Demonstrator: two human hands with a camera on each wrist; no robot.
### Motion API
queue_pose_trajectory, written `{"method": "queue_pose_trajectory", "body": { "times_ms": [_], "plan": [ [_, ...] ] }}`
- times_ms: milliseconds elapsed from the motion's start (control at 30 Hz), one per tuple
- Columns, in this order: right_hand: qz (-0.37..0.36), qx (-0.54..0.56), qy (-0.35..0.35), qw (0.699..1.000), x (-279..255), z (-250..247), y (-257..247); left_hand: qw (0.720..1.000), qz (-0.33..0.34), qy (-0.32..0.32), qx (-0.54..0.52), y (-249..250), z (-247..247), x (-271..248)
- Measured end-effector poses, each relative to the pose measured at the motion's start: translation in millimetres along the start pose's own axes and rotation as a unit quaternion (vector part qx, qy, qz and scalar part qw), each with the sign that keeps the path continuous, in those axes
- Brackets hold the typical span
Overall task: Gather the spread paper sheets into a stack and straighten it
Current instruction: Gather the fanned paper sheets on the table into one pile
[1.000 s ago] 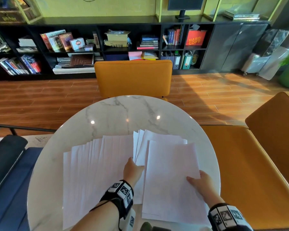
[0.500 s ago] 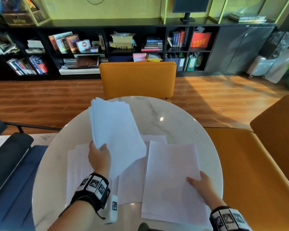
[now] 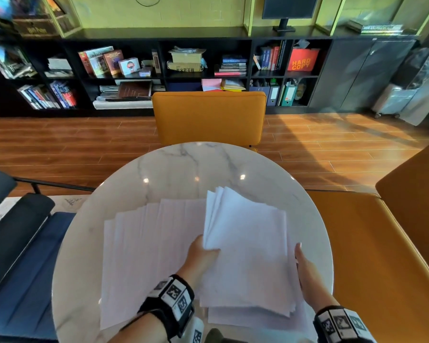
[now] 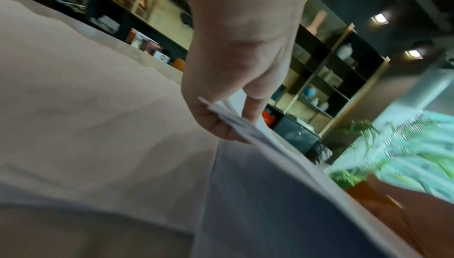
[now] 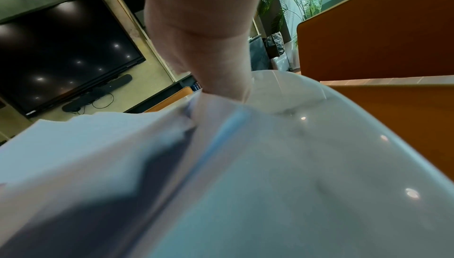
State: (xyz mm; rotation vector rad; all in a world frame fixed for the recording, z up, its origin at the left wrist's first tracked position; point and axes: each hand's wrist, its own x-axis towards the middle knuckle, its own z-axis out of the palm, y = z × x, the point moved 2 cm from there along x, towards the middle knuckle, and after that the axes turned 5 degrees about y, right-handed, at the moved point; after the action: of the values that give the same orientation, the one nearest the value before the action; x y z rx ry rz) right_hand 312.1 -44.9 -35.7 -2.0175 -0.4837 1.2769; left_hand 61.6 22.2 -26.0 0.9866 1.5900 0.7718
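White paper sheets lie on a round marble table [image 3: 183, 169]. A fanned spread of sheets [image 3: 144, 243] covers the left side. My left hand [image 3: 203, 253] pinches the left edge of a loose bundle of sheets [image 3: 248, 243], which lies over a lower pile [image 3: 253, 318] on the right. In the left wrist view, thumb and fingers [image 4: 221, 110] clamp the bundle's corner [image 4: 245, 132]. My right hand [image 3: 305, 268] stands edge-on against the right side of the bundle with straight fingers. In the right wrist view the right hand [image 5: 221, 79] meets the paper edge [image 5: 98, 145]; its fingertips are hidden.
An orange chair [image 3: 208, 117] stands at the far side of the table and an orange bench [image 3: 382, 256] at the right. A dark blue seat [image 3: 22, 268] is at the left. Black bookshelves [image 3: 159, 70] line the back wall.
My left hand lifted a bundle from the middle, swung it up to the left, then brought it down over the right pile. The right hand slid from the pile's top to its right edge.
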Motion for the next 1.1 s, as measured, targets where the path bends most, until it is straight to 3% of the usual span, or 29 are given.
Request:
{"method": "queue_pose_trajectory", "body": {
  "times_ms": [100,233,300,367,433,467,533,600,767,1100],
  "plan": [
    [-0.014,0.02,-0.02,0.999,1,-2,0,0.998,-0.011,-0.043,0.046,-16,18,-4],
    [-0.091,-0.079,0.009,0.993,3,0,-2,0.99,-0.027,-0.126,0.063,-23,29,-7],
    [-0.091,-0.088,0.009,0.992,5,2,0,0.991,-0.02,-0.119,0.06,-18,24,-7],
    [-0.086,-0.092,0.016,0.992,8,3,3,0.997,0.011,-0.02,0.078,-10,8,-3],
    [-0.092,-0.089,0.017,0.992,8,3,4,0.972,0.031,0.157,0.171,-4,-21,2],
    [-0.092,-0.088,0.015,0.992,8,3,4,0.952,0.014,0.224,0.206,-2,-37,4],
    [-0.094,-0.087,0.011,0.992,9,3,6,0.935,-0.082,0.266,0.219,-6,-61,8],
    [-0.093,-0.091,0.01,0.992,8,4,5,0.929,-0.148,0.259,0.218,-10,-72,11],
    [-0.09,-0.095,0.014,0.991,6,6,3,0.938,-0.164,0.213,0.217,-16,-70,16],
    [-0.098,-0.089,0.011,0.991,6,6,6,0.977,-0.043,0.146,0.151,-16,-52,17]
  ]
}}
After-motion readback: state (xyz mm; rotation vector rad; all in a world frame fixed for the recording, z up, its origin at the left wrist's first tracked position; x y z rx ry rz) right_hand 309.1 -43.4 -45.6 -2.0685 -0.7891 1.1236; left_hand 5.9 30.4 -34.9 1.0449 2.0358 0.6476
